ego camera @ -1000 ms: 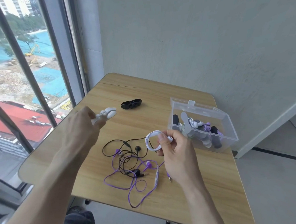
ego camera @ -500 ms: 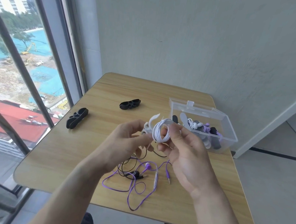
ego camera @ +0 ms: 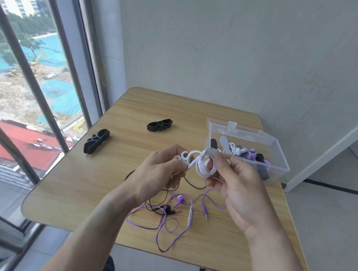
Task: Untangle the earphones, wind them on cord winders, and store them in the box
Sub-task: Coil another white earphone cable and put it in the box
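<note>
The coiled white earphones (ego camera: pixel 206 164) are pinched in the right hand (ego camera: pixel 236 187) above the worktop (ego camera: pixel 84 184), while a white cord winder (ego camera: pixel 187 157) is held in the curled fingers of the left hand (ego camera: pixel 157 173) right beside the coil. If either grip is eased before the coil is seated, the loops may well be sprung loose. They could then be dropped onto the purple earphones (ego camera: pixel 180 199) and black earphones (ego camera: pixel 166 207) lying tangled below, with the clear box (ego camera: pixel 276 161) not yet reached.

A bare upper-floor room, perhaps an office, is showing itself — a plain grey wall (ego camera: pixel 230 44), a grey floor (ego camera: pixel 325 221), and a tall window (ego camera: pixel 31 86) looking down on rooftops and a construction site — holding one small wooden surface (ego camera: pixel 114 173).
</note>
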Demonstrator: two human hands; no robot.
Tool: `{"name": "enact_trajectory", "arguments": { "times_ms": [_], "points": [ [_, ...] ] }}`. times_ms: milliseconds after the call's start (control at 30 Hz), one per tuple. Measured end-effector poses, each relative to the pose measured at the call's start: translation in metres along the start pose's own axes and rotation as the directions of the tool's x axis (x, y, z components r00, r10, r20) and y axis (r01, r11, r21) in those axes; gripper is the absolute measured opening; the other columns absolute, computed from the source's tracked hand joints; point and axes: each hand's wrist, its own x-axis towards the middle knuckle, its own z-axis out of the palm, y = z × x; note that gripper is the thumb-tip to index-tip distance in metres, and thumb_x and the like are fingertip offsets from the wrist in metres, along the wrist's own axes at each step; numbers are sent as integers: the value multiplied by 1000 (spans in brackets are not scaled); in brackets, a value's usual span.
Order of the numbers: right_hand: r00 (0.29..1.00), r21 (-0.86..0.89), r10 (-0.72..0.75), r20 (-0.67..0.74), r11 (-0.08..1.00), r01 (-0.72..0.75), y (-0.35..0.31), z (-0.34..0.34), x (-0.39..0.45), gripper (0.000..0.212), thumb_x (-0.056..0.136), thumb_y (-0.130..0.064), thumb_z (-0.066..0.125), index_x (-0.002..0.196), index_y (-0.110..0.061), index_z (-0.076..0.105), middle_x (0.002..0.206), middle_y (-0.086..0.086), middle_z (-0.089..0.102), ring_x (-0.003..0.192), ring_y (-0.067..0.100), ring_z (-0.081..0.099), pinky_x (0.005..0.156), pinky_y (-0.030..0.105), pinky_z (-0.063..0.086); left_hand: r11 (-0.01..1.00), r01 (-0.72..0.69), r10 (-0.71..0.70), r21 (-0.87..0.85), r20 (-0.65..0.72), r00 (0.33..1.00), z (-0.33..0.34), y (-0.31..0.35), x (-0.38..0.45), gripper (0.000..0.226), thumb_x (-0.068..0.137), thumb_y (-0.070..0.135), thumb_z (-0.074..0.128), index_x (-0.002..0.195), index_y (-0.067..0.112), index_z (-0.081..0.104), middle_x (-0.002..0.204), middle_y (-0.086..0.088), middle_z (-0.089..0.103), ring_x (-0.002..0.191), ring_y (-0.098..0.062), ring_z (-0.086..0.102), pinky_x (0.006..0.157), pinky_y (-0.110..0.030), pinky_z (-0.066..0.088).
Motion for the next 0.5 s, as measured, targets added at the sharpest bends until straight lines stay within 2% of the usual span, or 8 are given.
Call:
{"name": "enact_trajectory", "arguments": {
  "times_ms": [100, 267, 367, 500],
  "points": [
    [1000, 12, 9, -20, 1000, -9, 1, -1, 1, 26, 81, -33, 63, 86, -7, 70, 81, 8, 66, 69, 14, 58, 63, 29, 47, 998, -40, 42, -55, 29, 999, 2, 0, 0, 18, 80, 15, 57, 96, 10, 61, 69, -2, 58, 56, -17, 50, 54, -27, 35],
    [997, 77, 70, -33, 995, -67, 3, 5, 1, 27, 86, -30, 63, 89, -4, 69, 74, 5, 66, 66, 14, 59, 62, 27, 49, 984, 10, 0, -178, 55, 998, 3, -2, 1, 15, 75, 11, 57, 87, 17, 64, 66, -20, 57, 57, -21, 42, 55, -29, 34],
    [993, 112, 105, -58, 989, -98, 5, 11, 2, 24, 93, -27, 62, 87, -5, 70, 69, 3, 63, 61, 12, 56, 60, 27, 47, 971, 44, -39, -234, 25, 999, 5, -3, 3, 16, 70, 11, 53, 81, 12, 63, 61, -18, 52, 55, -23, 39, 50, -29, 29],
    [992, 138, 110, -60, 985, -101, 7, 19, 0, 24, 86, -30, 65, 73, -13, 76, 71, 4, 62, 58, 10, 54, 61, 29, 47, 957, 74, -76, -279, 5, 997, 8, -1, 5, 23, 70, 17, 53, 88, 2, 57, 59, -15, 50, 52, -23, 39, 48, -28, 24]
  ]
}}
